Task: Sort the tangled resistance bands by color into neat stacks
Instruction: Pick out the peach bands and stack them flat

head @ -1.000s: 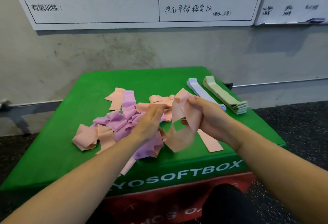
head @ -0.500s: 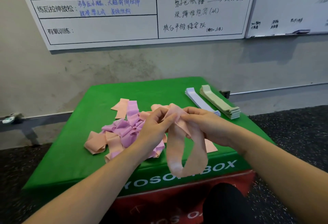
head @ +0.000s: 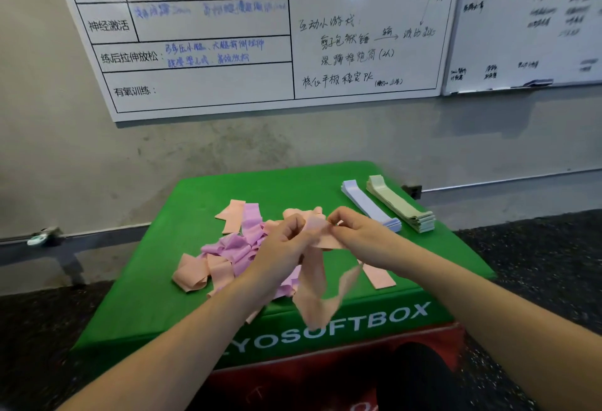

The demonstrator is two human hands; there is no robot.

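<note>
Peach band (head: 314, 283): pinched at its top edge by left hand (head: 286, 244) and right hand (head: 358, 236), hanging as a loop above the front of the green surface (head: 136, 306). Tangled pile (head: 234, 247) of peach and purple bands lies behind the left hand. Blue stack (head: 368, 203) and green stack (head: 400, 205) lie side by side at the far right.

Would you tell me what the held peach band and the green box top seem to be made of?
Peach band: thin matte rubber or latex, by its look; it hangs limp and curls.
Green box: probably vinyl-covered foam; smooth faint sheen, rounded edges, printed "SOFTBOX".
</note>
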